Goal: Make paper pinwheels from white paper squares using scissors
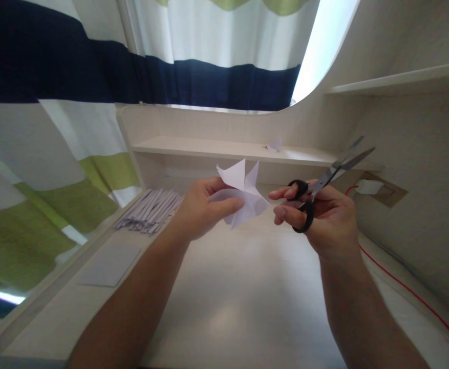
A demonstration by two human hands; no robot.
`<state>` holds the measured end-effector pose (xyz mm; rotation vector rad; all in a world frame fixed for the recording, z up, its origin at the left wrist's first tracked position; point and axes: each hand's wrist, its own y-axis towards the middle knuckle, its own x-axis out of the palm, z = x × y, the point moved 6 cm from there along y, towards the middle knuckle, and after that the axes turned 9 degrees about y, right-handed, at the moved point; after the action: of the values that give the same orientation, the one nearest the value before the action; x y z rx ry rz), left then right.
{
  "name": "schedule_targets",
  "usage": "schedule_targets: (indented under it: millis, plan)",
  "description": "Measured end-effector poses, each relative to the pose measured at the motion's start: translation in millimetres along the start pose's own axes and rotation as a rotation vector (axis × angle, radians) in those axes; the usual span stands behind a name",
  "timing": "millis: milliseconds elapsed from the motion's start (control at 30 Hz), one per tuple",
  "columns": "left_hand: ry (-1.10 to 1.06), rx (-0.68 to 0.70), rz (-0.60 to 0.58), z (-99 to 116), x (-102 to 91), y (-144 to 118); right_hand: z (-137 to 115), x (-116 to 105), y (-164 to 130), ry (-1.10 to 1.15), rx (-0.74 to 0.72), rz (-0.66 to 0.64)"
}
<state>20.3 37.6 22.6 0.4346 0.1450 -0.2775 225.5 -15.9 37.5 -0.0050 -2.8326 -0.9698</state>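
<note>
A striped curtain (pixel 55 77), navy, white & green, is seen across the top and left of the view. Below it a pale wooden desk (pixel 247 297) is spread, w/ a low shelf (pixel 209 147) along its back; a small paper scrap (pixel 274 145) is left on that shelf. At the desk's left edge a flat grey-white sheet (pixel 111 264) is laid, and behind it a fanned bundle of narrow paper strips (pixel 151 210). A red cable (pixel 408 292) is run along the right side, up to a white plug (pixel 369 187) on the wall.

Above the desk's middle, held in the air, a folded white paper w/ pointed tips (pixel 243 192) is pinched between thumb & fingers of the left hand (pixel 201 210), which is closed on it. Just beside it to the right, black-handled scissors (pixel 320 187) are gripped by the right hand (pixel 320 215), fingers through the loops; the blades are parted slightly and pointed up-right, away from the paper, not touching it.
</note>
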Motion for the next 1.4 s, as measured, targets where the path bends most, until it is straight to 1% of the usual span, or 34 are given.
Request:
schedule_targets:
  millis: [100,133,167,200,267,333,367,433,467,533,600,733,833,900,933,1000,1033,1067,1100,1133,1167,1200,1233,1300,1400]
  plan:
    - [0.012,-0.017,0.01,-2,-4.1,2,1,-7,5,-0.043,0.043,-0.02]
    - [0.008,-0.017,0.027,-2,-7.6,3,5,-12,8,-0.085,0.076,-0.035]
    - [0.006,-0.014,0.049,-3,-12.1,4,13,-18,11,-0.154,0.147,-0.076]
    - [0.01,-0.006,0.075,-4,-17.4,5,25,-25,14,-0.243,0.232,-0.122]
    - [0.043,0.017,0.125,-5,-28.6,8,60,-37,11,-0.477,0.48,-0.273]
    - [0.079,0.036,0.15,-8,-37.2,10,100,-49,-3,-0.793,0.729,-0.433]
    - [0.09,0.038,0.149,-10,-39.8,12,118,-52,-12,-0.867,0.813,-0.481]
    - [0.105,0.027,0.126,-17,-41.1,16,147,-50,-34,-0.927,0.926,-0.565]
    - [0.111,0.021,0.118,-20,-40.8,18,157,-48,-44,-0.943,0.966,-0.597]
    - [0.125,0.009,0.095,-26,-38.4,22,170,-43,-60,-0.972,1.0,-0.641]
    - [0.14,0.009,0.059,-29,-34.8,23,175,-38,-69,-0.986,1.008,-0.678]
    - [0.14,0.007,0.006,-29,-31.1,23,175,-28,-75,-0.975,1.035,-0.789]
    - [0.135,0.008,-0.017,-27,-30.4,22,171,-19,-74,-0.955,0.996,-0.872]
    - [0.126,0.024,-0.028,-25,-29.7,22,161,-13,-64,-0.941,0.903,-0.863]
    - [0.124,0.03,-0.032,-24,-29.5,22,153,-12,-56,-0.93,0.84,-0.831]
    - [0.123,0.032,-0.037,-22,-29.1,22,130,-9,-34,-0.876,0.681,-0.715]
    - [0.122,0.028,-0.041,-21,-28.9,21,115,-9,-23,-0.843,0.601,-0.634]
    - [0.119,0.025,-0.044,-20,-28.7,21,98,-8,-12,-0.777,0.5,-0.528]
    - [0.115,0.023,-0.049,-19,-28.5,20,76,-8,-1,-0.57,0.34,-0.355]
    - [0.11,0.025,-0.056,-18,-28.1,19,59,-5,4,-0.369,0.239,-0.289]
    - [0.107,0.03,-0.063,-17,-27.7,18,46,0,6,-0.226,0.174,-0.28]
    - [0.109,0.037,-0.073,-17,-27.2,17,38,7,5,-0.147,0.152,-0.315]
    - [0.114,0.044,-0.081,-16,-26.7,16,32,14,3,-0.113,0.136,-0.347]
    - [0.126,0.05,-0.09,-16,-25.8,15,27,24,-1,-0.158,0.103,-0.388]
    - [0.118,0.038,-0.078,-18,-25.3,15,32,30,-4,-0.259,0.071,-0.418]
